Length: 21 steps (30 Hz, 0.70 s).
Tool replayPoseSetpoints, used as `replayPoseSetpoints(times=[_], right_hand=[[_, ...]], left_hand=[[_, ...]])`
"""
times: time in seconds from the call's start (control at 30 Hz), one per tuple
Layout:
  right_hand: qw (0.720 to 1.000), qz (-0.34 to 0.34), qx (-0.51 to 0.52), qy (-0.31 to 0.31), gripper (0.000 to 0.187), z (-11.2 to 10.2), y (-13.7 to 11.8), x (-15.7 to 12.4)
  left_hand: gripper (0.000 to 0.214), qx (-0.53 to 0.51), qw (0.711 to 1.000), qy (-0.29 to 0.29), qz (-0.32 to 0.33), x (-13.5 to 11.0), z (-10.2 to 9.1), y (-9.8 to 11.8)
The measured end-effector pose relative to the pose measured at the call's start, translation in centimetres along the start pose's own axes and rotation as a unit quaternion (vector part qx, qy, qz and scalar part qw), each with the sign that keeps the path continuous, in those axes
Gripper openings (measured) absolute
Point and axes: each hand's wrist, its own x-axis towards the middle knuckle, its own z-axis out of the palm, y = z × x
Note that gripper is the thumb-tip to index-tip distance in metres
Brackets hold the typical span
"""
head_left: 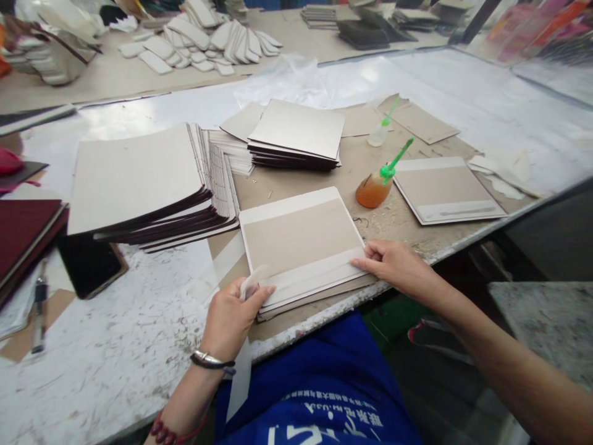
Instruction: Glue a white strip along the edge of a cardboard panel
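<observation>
A flat beige board with white borders lies before me, with similar sheets under its near edge. My left hand is closed at its near left corner, thumb resting on the white border. A thin white paper strip is pinched in that hand, and a pale strip end hangs below the wrist. At the right edge, my right hand grips the board, thumb on top and fingers curled at the side. Just beyond the board stands a squeeze bottle of amber liquid with a green nozzle, tilted.
Stacks of dark-edged boards stand at left and behind. Another bordered board lies to the right, near a clear bottle. A phone, a pen and a maroon folder are left. White pads cover the far table.
</observation>
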Motion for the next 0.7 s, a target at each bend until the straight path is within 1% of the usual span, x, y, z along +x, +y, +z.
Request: replayPoseSetpoints(times=[0.13,0.27,0.5,0.7], right_hand=[[1.000,-0.004,0.006,-0.001,0.031,-0.22,-0.26,-0.14],[1.000,0.010,0.009,-0.004,0.029,-0.45,-0.60,-0.35],[1.000,0.008,0.018,0.001,0.027,-0.58,-0.87,-0.51],[1.000,0.006,0.027,-0.006,0.026,-0.60,-0.73,-0.42]], left_hand=[[0.039,0.004,1.000,0.005,0.002,0.02,0.03,0.04],[0.040,0.003,1.000,0.005,0.009,-0.08,0.09,0.02],[0.039,0.013,1.000,0.026,0.010,-0.68,0.20,0.77],[0.045,0.044,0.999,0.010,-0.005,-0.27,0.13,0.58]])
